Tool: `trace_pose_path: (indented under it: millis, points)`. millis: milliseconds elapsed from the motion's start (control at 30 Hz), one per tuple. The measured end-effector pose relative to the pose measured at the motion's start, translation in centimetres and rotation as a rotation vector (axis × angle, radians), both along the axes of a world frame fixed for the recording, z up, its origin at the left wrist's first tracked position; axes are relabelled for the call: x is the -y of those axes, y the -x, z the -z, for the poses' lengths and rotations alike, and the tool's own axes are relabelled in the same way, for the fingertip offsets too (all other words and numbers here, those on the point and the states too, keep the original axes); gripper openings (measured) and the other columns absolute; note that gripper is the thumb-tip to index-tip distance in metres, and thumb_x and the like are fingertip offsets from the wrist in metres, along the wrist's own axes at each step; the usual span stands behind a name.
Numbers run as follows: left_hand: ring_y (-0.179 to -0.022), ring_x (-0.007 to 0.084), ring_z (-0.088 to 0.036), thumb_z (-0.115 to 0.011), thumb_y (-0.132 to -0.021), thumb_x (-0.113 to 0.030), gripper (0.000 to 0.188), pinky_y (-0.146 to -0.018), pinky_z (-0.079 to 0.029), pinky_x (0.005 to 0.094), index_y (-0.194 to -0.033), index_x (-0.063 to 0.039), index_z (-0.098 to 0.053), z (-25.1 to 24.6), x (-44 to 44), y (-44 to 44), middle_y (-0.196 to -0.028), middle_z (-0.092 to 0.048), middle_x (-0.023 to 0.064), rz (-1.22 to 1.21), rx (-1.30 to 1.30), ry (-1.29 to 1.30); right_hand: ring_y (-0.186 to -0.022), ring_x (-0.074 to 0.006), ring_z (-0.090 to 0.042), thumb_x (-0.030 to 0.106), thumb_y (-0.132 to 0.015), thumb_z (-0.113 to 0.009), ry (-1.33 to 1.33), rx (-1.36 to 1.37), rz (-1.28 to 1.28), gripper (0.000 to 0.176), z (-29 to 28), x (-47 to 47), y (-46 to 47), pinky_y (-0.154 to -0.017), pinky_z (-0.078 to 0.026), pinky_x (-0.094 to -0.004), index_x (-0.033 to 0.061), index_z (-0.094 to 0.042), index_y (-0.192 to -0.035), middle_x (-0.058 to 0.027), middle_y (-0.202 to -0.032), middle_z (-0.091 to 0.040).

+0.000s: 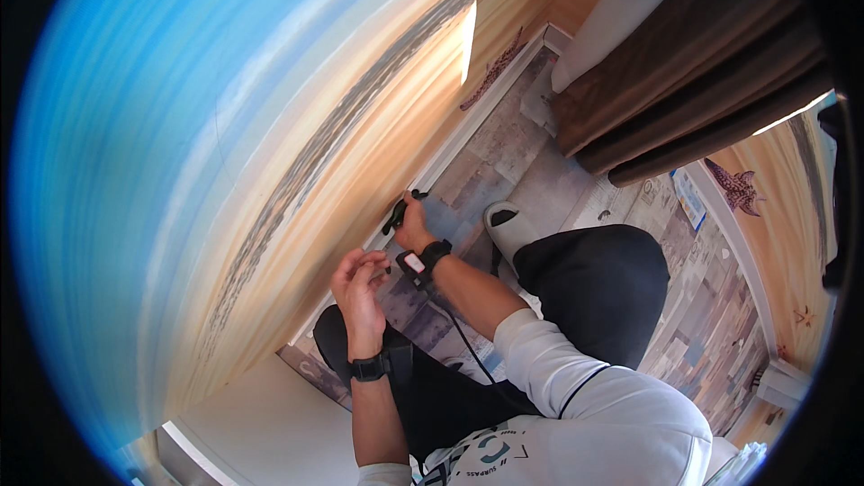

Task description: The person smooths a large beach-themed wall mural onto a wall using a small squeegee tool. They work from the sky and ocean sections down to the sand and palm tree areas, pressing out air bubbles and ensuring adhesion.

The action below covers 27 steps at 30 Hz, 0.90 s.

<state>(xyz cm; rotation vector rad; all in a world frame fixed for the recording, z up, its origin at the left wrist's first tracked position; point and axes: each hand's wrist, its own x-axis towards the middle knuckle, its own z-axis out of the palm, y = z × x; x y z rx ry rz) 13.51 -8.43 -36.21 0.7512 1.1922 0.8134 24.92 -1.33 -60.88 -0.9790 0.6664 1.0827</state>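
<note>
My right hand (410, 221) grips a dark hand tool (398, 214) against the white baseboard (442, 160) at the foot of the wall. Its exact kind is hard to tell, because the fingers cover part of it. Nearer to me, my left hand (358, 277) is raised beside the wall with curled fingers. A small dark object (388, 270) shows at its fingertips, too small to identify. Black straps circle both wrists, and a small device (413, 263) with a lit face sits by the right one, trailing a black cable (466, 337).
The wall (270, 148) bears a beach mural. Brown curtains (688, 74) hang to the floor ahead on the right. A blue-edged packet (688, 199) lies by the far baseboard. My bent knee (601, 283) and grey slipper (509, 226) stand on the wood-patterned floor (547, 175).
</note>
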Motion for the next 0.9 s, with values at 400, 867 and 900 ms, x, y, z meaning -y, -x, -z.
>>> trace_pose_path:
  millis: [400,867,900]
  points:
    - [-0.090,0.0190,-0.071,-0.061,-0.097,-0.005,0.018,-0.073,-0.053,0.0301,-0.115,-0.005,-0.065,2.1,1.5,2.3,-0.105,-0.075,0.0118,-0.018,-0.003,0.049,-0.136,-0.0534,-0.043,0.001,-0.087,-0.054,0.454,1.266,-0.365,0.065,-1.5,-1.2,-14.7,-0.114,-0.042,-0.0460,-0.0098,-0.040,-0.149,-0.0388,-0.156,-0.032]
    - [-0.092,0.0212,-0.071,-0.062,-0.097,-0.007,0.019,-0.075,-0.053,0.0318,-0.115,-0.008,-0.063,2.2,1.0,6.2,-0.105,-0.074,0.0117,-0.092,-0.051,0.045,-0.130,-0.0522,-0.050,-0.010,-0.073,-0.058,0.427,1.616,-0.639,0.086,-2.3,3.7,-4.6,-0.103,-0.050,-0.0465,-0.0088,-0.032,-0.154,-0.0363,-0.162,-0.019]
    - [-0.091,0.0211,-0.071,-0.062,-0.097,-0.007,0.019,-0.074,-0.053,0.0318,-0.115,-0.008,-0.063,2.4,0.9,7.0,-0.105,-0.074,0.0117,-0.108,-0.047,0.047,-0.132,-0.0532,-0.048,-0.009,-0.074,-0.056,0.379,1.624,-0.595,0.083,-2.3,3.5,-5.0,-0.106,-0.048,-0.0462,-0.0100,-0.032,-0.154,-0.0371,-0.161,-0.021]
